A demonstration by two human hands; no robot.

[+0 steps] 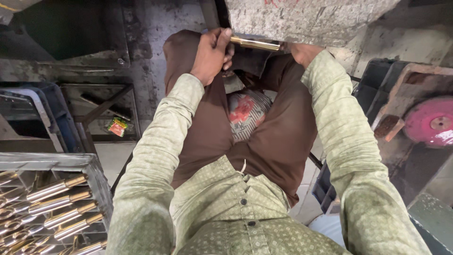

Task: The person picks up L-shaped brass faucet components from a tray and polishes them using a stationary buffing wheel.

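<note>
Left hand (211,54): one, fingers (222,38) wrapped around the near end of a brass rod (257,44), above the knees.
Brass rod: one, lying level between both hands, just under the grey machine housing (306,19).
Right hand (302,53): mostly hidden at the rod's far end; its grip probably closed, but I cannot tell.
Crate (96,177): one, lower left, holding at least five brass-tipped metal pieces (59,188).
Pink disc (432,122): one, at right.
</note>
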